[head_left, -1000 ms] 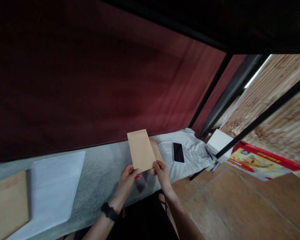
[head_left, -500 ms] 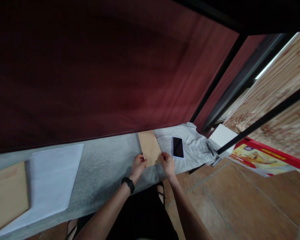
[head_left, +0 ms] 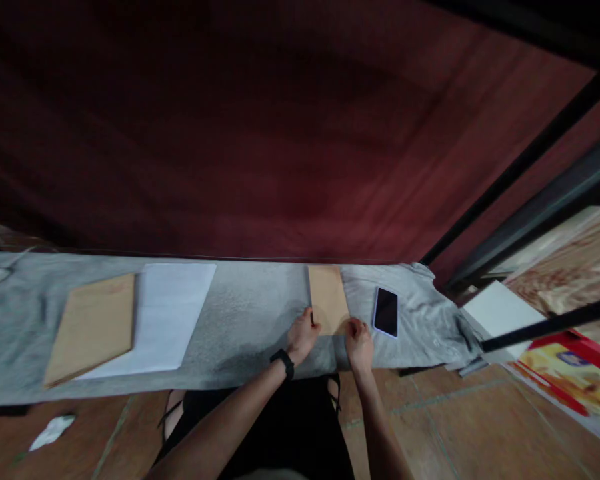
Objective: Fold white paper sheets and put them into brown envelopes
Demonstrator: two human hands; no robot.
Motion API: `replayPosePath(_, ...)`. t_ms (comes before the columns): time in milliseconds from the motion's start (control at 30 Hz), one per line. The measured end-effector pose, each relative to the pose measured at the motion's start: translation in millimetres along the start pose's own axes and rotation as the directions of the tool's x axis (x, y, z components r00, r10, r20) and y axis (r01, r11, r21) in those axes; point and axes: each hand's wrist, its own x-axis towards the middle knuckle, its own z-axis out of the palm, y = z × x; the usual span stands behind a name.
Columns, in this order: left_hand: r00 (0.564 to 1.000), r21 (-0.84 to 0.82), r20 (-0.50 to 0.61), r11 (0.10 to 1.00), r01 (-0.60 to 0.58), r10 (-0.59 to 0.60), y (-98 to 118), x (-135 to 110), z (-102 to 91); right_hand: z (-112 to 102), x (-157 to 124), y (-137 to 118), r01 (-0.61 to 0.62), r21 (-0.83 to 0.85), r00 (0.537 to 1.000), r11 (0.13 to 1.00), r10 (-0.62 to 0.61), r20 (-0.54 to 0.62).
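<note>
A rectangular piece of brown kraft paper [head_left: 330, 297] lies on the grey cloth, its long side running away from me. Whether it is a single sheet, folded or a bag, I cannot tell. My left hand [head_left: 303, 333], with a black band on the wrist, pinches its near left corner. At the near right corner, the fingers of my right hand [head_left: 360, 341] are closed on the paper edge. Right of that hand lies a phone [head_left: 386, 312] with a dark screen and a pale purple case.
Farther left, a stack of brown paper [head_left: 97, 327] overlaps white sheets [head_left: 175, 313] on the grey cloth [head_left: 253, 300]. A dark red panel [head_left: 280, 167] rises behind. At right are a white box [head_left: 503, 310], a black bar [head_left: 555, 325] and a red-yellow carton [head_left: 575, 377].
The view has swung left, so everything appears shifted right and more of the left end shows. Both hands stay at the near corners of the brown kraft paper.
</note>
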Motion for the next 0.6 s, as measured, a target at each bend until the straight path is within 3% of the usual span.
replayPosePath(100, 0.997, -0.022, -0.065, 0.999, -0.045, 0.043, -3, -9, -4.1, 5, 0, 7, 0.033, -0.012, 0.999, 0.999, -0.034, -0.02)
replayPosePath(167, 0.992, -0.048, -0.094, 0.994, -0.094, 0.09, -13, -19, -17.0, 9, 0, 14, 0.058, 0.022, 0.997, 0.998, -0.056, -0.048)
replayPosePath(267, 0.971, -0.042, -0.186, 0.986, -0.163, 0.153, -47, -43, -56.7, 12, -6, 22, 0.082, 0.072, 0.989, 0.994, -0.072, -0.132)
replayPosePath(333, 0.898, 0.14, -0.361, 0.967, -0.213, 0.25, -82, -63, -94.3, 12, -16, 24, 0.122, 0.091, 0.983, 0.988, -0.108, -0.147)
replayPosePath(367, 0.85, 0.247, -0.456, 0.955, -0.164, 0.264, -102, -73, -114.4, 12, -22, 23, 0.144, 0.107, 0.982, 0.984, -0.128, -0.141)
replayPosePath(433, 0.783, 0.292, -0.582, 0.955, -0.048, 0.217, -142, -94, -153.0, 16, -35, 18, 0.201, 0.153, 0.975, 0.968, -0.181, -0.131)
replayPosePath(500, 0.705, 0.452, -0.667, 0.883, 0.125, 0.241, -177, -113, -184.3, 25, -48, 8, 0.266, 0.205, 0.963, 0.942, -0.25, -0.1)
replayPosePath(533, 0.682, 0.504, -0.69, 0.837, 0.211, 0.243, -190, -121, -196.2, 31, -53, 2, 0.295, 0.227, 0.956, 0.928, -0.284, -0.077)
replayPosePath(600, 0.71, 0.599, -0.659, 0.745, 0.295, 0.249, -207, -134, -212.0, 46, -62, -13, 0.354, 0.264, 0.932, 0.897, -0.361, -0.022)
